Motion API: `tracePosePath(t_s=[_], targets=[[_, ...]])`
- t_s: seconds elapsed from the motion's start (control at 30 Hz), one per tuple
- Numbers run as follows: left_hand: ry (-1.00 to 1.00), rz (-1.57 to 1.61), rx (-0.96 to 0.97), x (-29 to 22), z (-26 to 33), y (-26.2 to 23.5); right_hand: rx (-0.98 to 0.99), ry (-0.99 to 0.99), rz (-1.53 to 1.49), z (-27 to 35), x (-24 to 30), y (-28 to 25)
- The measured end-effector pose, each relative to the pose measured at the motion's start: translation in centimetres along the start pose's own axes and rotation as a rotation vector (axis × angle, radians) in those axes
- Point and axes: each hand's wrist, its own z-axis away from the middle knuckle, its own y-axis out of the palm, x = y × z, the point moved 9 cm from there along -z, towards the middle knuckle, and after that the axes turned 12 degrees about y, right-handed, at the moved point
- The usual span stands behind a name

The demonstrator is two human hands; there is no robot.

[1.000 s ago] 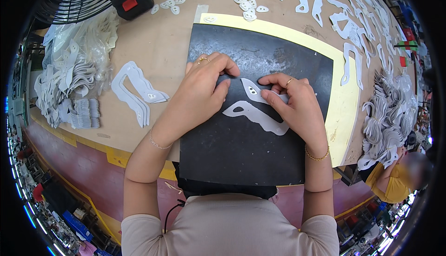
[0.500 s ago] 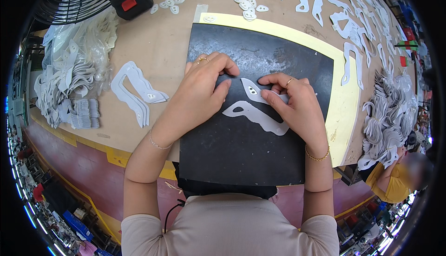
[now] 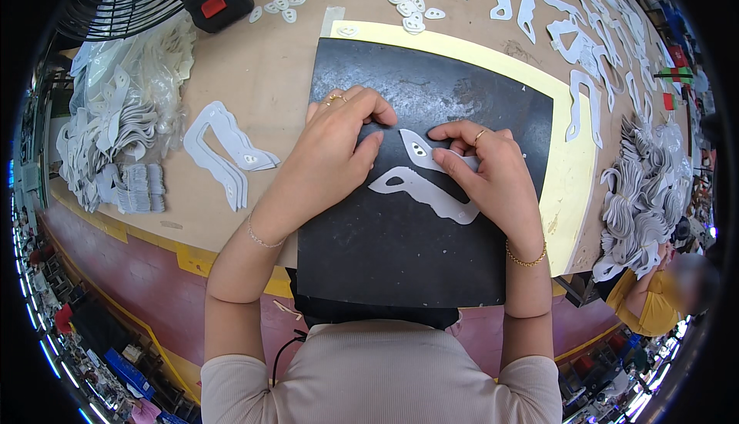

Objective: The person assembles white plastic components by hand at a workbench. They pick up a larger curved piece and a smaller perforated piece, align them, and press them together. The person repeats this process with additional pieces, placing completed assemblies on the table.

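A flat white U-shaped cut piece (image 3: 433, 198) lies on a black mat (image 3: 385, 262). Its lower arm has a dark oval cutout near the left tip. On the upper arm sits a small white oval patch with holes (image 3: 419, 149). My right hand (image 3: 496, 164) covers the bend of the piece, its thumb pressed on the upper arm and its index finger curved above the patch. Left of the tips, my left hand (image 3: 339, 135) hovers over the mat, thumb and index finger apart, with nothing seen between them.
Stacked white pieces (image 3: 223, 143) lie left of the mat, near bundled pieces (image 3: 123, 131) and a black fan (image 3: 146, 1). Small oval patches (image 3: 413, 8) sit beyond a yellow sheet (image 3: 570, 193). More bundles (image 3: 639, 193) are at right, near a person in yellow (image 3: 643, 301).
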Motion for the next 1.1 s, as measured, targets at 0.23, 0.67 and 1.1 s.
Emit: tracePosePath(t_s=[0.23,0.67,1.1], targets=[[-0.002,0.01,-0.003,0.03,0.01,0.01,-0.004,-0.001,0.012,0.0,-0.05,0.06],[-0.007,-0.001,-0.003,-0.01,0.09,-0.06,0.004,0.0,0.001,-0.02,-0.04,0.09],[0.055,-0.034,-0.017,-0.83,0.27,-0.15,-0.001,-0.013,-0.011,-0.06,-0.04,0.07]])
